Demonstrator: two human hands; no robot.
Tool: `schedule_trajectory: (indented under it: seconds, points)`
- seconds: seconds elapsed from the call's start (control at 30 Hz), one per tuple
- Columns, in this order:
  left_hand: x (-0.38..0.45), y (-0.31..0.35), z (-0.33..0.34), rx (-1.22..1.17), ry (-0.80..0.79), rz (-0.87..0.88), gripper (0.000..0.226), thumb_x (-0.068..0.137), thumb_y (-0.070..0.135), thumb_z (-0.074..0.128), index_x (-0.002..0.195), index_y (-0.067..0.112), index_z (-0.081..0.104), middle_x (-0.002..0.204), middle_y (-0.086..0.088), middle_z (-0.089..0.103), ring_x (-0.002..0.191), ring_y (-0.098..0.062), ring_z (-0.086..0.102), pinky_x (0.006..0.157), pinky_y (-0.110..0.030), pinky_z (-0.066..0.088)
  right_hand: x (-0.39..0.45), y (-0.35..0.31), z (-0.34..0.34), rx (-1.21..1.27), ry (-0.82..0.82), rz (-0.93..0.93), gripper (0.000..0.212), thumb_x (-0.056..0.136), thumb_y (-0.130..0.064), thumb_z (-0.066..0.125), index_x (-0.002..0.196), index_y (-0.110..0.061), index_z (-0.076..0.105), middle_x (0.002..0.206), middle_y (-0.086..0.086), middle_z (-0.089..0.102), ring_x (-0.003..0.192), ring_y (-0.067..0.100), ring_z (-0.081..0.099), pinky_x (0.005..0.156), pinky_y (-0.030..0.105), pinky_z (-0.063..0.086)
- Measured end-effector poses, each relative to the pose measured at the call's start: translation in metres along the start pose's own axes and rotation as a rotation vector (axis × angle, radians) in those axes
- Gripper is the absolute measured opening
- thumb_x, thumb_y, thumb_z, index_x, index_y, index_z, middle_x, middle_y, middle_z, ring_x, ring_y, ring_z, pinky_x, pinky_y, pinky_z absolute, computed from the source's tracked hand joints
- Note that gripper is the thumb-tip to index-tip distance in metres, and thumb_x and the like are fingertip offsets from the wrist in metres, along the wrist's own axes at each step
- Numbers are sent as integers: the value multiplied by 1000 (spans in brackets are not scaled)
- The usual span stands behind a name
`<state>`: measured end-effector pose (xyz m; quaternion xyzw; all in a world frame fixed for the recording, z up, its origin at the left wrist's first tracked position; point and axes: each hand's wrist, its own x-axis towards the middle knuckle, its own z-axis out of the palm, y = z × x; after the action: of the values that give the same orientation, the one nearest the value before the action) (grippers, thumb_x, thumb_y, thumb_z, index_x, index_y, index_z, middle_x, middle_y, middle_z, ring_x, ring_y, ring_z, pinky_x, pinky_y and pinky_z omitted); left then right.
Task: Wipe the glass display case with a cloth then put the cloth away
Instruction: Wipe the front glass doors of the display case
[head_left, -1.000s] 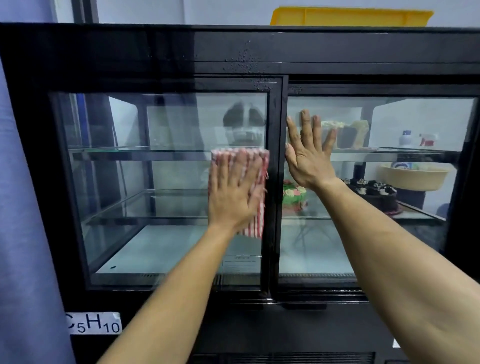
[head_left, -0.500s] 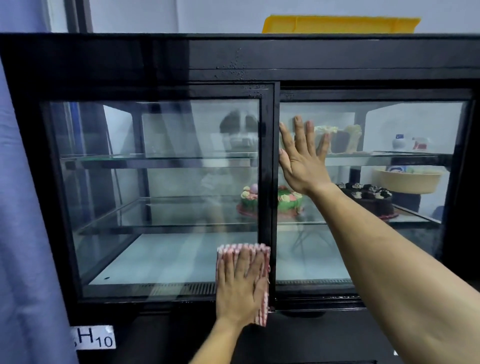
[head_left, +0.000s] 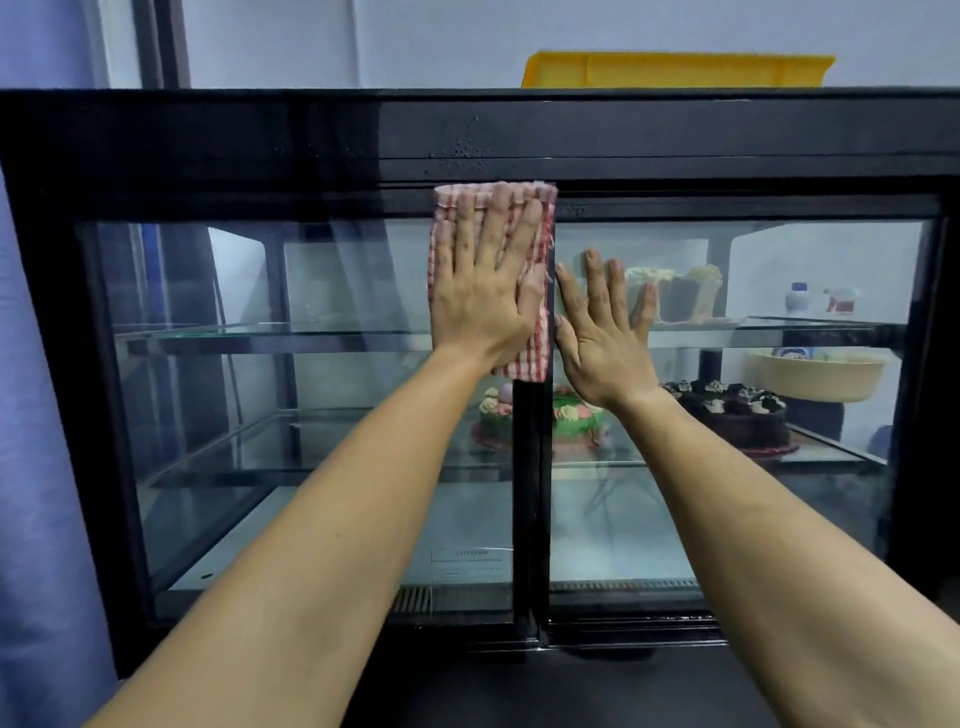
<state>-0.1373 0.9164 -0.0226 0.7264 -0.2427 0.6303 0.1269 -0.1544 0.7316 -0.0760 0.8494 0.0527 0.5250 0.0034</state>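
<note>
A black-framed glass display case (head_left: 332, 135) with two sliding glass doors fills the view. My left hand (head_left: 480, 291) lies flat, fingers straight, pressing a folded red-and-white striped cloth (head_left: 537, 353) against the top right corner of the left door, its upper edge over the black frame. Just to its right, my right hand (head_left: 602, 338) rests flat with spread fingers on the glass of the right door (head_left: 779, 260), next to the centre post.
Inside, a green decorated cake (head_left: 571, 421) and a dark chocolate cake (head_left: 737, 415) sit on the middle shelf, with a pale cake (head_left: 675, 291) higher up. A yellow tray (head_left: 675, 70) lies on top of the case. A blue curtain (head_left: 36, 415) hangs at the left.
My left hand swept the cloth from mid-height down to the door's bottom edge, then up to its top corner. My right hand stayed flat on the right door.
</note>
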Motion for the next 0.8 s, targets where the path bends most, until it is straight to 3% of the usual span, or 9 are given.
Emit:
schedule_trajectory:
  seconds: [0.07, 0.2, 0.33, 0.43, 0.6, 0.73, 0.8]
  points:
    - [6, -16, -2, 18, -3, 80, 65, 105, 45, 35, 166, 27, 22, 174, -7, 14, 161, -34, 8, 130, -54, 4, 0, 1, 0, -9, -5, 6, 59, 108, -53, 8, 161, -39, -15, 173, -1, -19, 156, 18, -27, 123, 62, -18]
    - [18, -29, -12, 48, 66, -283, 68, 105, 44, 29, 168, 26, 12, 175, -7, 7, 161, -35, 2, 130, -53, 1, 2, 0, 1, -12, -20, 7, 59, 108, -54, 4, 161, -40, -16, 170, -4, -25, 158, 21, -24, 122, 60, -19]
    - [7, -17, -10, 51, 0, -49, 64, 107, 44, 28, 167, 27, 15, 175, -8, 9, 161, -36, 3, 129, -56, 5, 1, 0, 3, -24, -4, 6, 59, 108, -54, 5, 162, -39, -16, 173, 0, -19, 160, 27, -16, 123, 61, -17]
    - [-25, -17, -5, 40, -27, -57, 64, 107, 44, 30, 167, 27, 16, 175, -8, 8, 161, -34, 1, 129, -56, 6, 0, -1, 1, -18, -2, 12, 59, 108, -54, 6, 161, -40, -16, 173, -1, -19, 160, 24, -19, 122, 59, -19]
    - [-151, 0, 12, 25, -65, -50, 66, 106, 45, 35, 166, 26, 15, 174, -8, 4, 161, -32, -6, 129, -58, 4, 0, -1, -4, 1, -37, 25, 59, 106, -56, 3, 160, -41, -18, 170, -6, -26, 155, 18, -29, 123, 58, -20]
    - [-182, -31, 11, 48, -129, 217, 66, 104, 46, 44, 165, 31, 23, 174, -6, 13, 161, -35, 6, 130, -53, 1, -1, -5, -13, 20, -84, 51, 60, 104, -57, 1, 159, -44, -18, 170, -7, -28, 154, 16, -32, 123, 56, -22]
    - [-166, -54, 3, 51, -137, 260, 63, 104, 48, 42, 164, 32, 28, 174, -5, 16, 161, -35, 10, 130, -56, 6, 0, -13, -18, 70, -77, 104, 60, 104, -53, 4, 161, -45, -13, 172, -9, -24, 155, 14, -29, 123, 54, -22]
